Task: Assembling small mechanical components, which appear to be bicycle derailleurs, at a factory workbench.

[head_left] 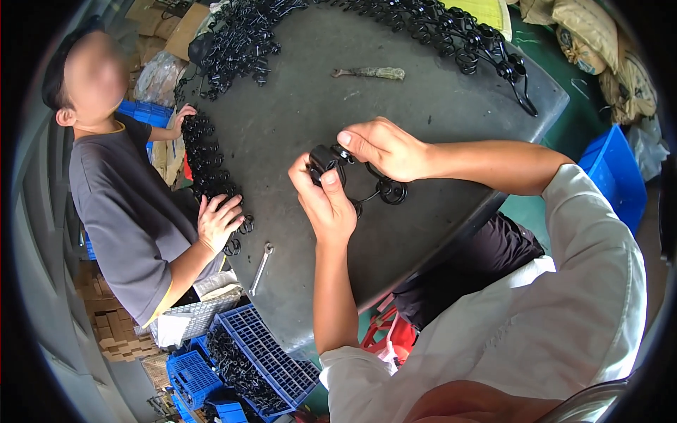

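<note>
Above the dark round table (pixel 296 134): black wire fitting (pixel 352 180) pinched between left hand (pixel 326 201) and right hand (pixel 384 149), both closed, coil trailing rightward.

The middle of the dark grey round table (pixel 310 120) lies open. Heaps of black coiled wire parts (pixel 233 42) crowd its far and left rims, and a small silver wrench (pixel 260 268) lies near its front edge.
</note>
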### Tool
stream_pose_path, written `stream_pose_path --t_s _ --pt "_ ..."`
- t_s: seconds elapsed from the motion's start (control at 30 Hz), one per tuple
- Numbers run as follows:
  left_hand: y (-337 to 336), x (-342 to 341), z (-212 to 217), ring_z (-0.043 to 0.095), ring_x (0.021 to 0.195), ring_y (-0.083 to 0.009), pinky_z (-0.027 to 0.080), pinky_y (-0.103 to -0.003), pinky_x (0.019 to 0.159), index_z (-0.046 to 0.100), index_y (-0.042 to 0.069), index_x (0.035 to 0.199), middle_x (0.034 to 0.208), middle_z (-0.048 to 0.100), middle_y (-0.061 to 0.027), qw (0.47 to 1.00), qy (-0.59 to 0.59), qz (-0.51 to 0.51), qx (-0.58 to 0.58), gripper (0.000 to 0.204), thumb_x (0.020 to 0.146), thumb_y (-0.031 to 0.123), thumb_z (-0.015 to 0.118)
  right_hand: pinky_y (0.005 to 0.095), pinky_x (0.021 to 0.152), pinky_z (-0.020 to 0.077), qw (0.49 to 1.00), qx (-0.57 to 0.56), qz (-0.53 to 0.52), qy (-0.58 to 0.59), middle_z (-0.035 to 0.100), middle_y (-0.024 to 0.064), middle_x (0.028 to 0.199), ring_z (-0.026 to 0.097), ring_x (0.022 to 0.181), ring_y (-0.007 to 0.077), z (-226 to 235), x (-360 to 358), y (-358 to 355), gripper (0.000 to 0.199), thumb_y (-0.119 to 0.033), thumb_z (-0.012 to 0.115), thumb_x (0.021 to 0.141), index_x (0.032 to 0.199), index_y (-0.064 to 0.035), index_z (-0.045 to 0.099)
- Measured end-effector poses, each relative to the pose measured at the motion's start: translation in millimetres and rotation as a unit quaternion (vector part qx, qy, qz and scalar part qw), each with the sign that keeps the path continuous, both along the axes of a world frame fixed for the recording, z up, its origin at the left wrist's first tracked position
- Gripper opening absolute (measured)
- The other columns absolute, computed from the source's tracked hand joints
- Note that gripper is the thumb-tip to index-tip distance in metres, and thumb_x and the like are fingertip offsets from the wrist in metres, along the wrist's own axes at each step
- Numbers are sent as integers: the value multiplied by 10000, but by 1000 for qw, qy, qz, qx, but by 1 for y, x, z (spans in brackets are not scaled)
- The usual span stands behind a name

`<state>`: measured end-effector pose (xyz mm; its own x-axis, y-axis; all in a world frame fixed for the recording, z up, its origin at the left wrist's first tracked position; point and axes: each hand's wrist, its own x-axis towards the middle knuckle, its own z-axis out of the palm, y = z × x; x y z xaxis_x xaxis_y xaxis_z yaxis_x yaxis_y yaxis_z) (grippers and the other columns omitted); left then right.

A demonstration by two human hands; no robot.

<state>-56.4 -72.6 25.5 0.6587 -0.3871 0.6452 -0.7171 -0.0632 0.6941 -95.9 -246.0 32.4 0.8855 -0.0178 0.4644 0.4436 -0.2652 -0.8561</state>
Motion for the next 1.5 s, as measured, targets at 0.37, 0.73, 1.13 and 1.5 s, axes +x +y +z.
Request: stream_pose_path --t_s 0.37,0.73,1.13,1.5 --pt "-1 2 16 351 564 -36 291 -200 501 478 23 1146 682 407 28 939 300 -116 -123 519 1047 531 434 480 708 444 945 -213 -3 -248 513 169 882 541 806 396 7 10 -14 195 -192 508 1028 1007 2 498" --pt "0 9 0 404 635 -61 335 -215 552 427 36 1201 788 446 -15 946 269 -111 -140 490 1047 500 463 315 662 447 997 -31 76 -5 582 69 867 547 766 129 7 11 -21 88 -84 618 989 1025 -23 567" --pt "0 10 -5 410 636 -73 348 -224 559 423 24 1192 791 451 -16 957 237 -113 -122 468 1055 469 465 235 664 465 974 135 161 80 591 -15 908 533 770 47 4 16 -21 109 -72 644 978 1032 -33 557" --pt "0 10 -4 411 643 -71 359 -220 567 423 21 1183 800 454 -15 956 246 -117 -112 457 1061 461 451 222 698 439 968 162 181 70 578 -22 898 521 778 48 3 15 -19 53 -6 620 973 996 -27 577"
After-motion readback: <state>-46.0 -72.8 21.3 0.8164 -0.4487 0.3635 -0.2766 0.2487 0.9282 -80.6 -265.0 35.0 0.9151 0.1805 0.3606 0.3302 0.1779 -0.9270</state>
